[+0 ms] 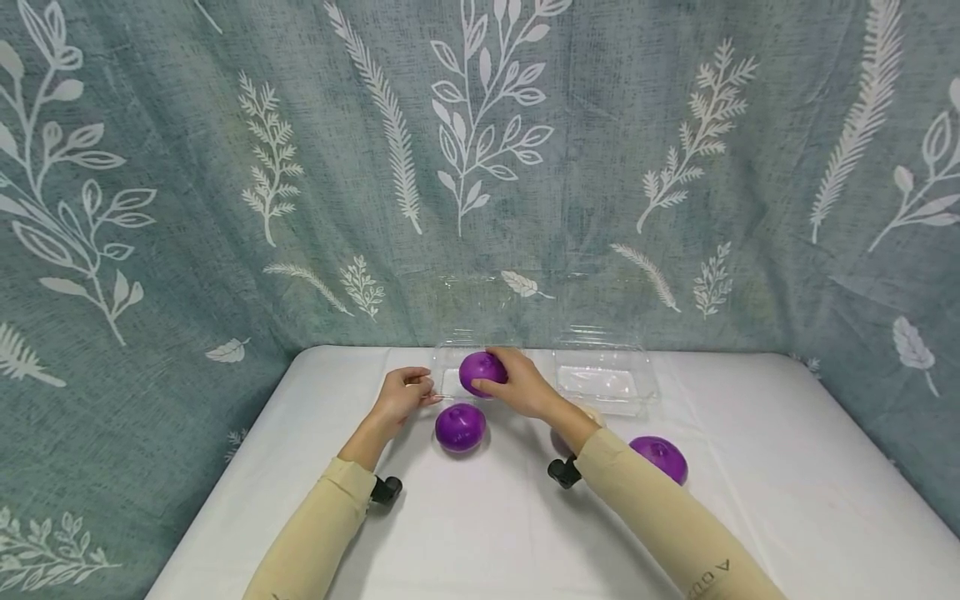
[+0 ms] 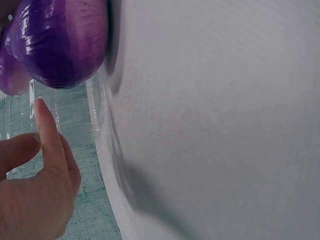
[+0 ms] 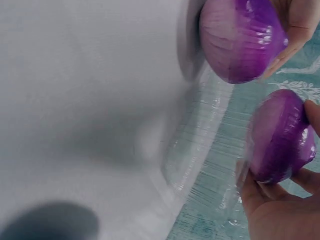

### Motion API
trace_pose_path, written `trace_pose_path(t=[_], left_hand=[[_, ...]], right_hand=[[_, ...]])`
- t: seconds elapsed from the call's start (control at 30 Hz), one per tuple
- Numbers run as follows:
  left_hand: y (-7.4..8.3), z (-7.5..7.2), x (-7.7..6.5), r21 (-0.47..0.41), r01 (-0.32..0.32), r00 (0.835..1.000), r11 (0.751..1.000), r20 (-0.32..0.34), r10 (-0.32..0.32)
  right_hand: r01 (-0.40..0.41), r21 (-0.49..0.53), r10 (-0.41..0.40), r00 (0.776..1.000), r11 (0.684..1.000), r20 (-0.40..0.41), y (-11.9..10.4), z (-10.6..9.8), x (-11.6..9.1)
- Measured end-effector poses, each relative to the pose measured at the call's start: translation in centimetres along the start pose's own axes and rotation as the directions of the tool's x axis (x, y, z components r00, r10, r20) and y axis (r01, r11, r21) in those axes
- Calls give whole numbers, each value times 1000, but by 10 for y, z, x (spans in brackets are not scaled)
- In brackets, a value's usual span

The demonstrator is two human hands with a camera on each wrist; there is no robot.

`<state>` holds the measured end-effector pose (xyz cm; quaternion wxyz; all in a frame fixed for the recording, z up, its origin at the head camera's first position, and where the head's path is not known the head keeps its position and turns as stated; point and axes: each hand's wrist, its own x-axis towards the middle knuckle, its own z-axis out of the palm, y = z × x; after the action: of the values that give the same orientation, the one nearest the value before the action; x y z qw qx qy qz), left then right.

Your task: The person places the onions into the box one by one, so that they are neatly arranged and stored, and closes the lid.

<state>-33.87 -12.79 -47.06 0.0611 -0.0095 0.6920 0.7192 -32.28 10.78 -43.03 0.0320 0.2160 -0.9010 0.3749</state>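
Note:
My right hand (image 1: 525, 385) grips a red onion (image 1: 480, 374), thumb and fingers round its sides, inside the outline of the left clear plastic container (image 1: 452, 385). In the right wrist view this held onion (image 3: 280, 137) shows purple and glossy, close to the clear wall. At the container's left front corner is my left hand (image 1: 401, 400); its index finger reaches along the clear side in the left wrist view, the thumb near it. A second red onion (image 1: 461, 427) lies on the table just in front of that container.
To the right stands another clear container (image 1: 600, 382), its lid raised at the back. A red onion (image 1: 660, 458) lies partly behind my right sleeve, and a purple and pale round thing (image 1: 559, 442) is mostly hidden by that forearm. A patterned curtain (image 1: 480, 208) hangs behind the white table (image 1: 480, 533).

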Motion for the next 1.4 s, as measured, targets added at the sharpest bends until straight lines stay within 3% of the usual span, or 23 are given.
trace_pose_path(t=[0.5,0.87,1.4], left_hand=[[3,1,-3,16,18,1000,1000,11,-18],[2,1,-2,16,12,1000,1000,-7,-12],[1,-3,1,-20,16,1000,1000,26,-16]], right_hand=[[0,-16,2,996,1000,89,18,17,27],[-27,-42,31,996,999,83,20,27,38],[-82,-116,95,988,990,118,20,39,51]])
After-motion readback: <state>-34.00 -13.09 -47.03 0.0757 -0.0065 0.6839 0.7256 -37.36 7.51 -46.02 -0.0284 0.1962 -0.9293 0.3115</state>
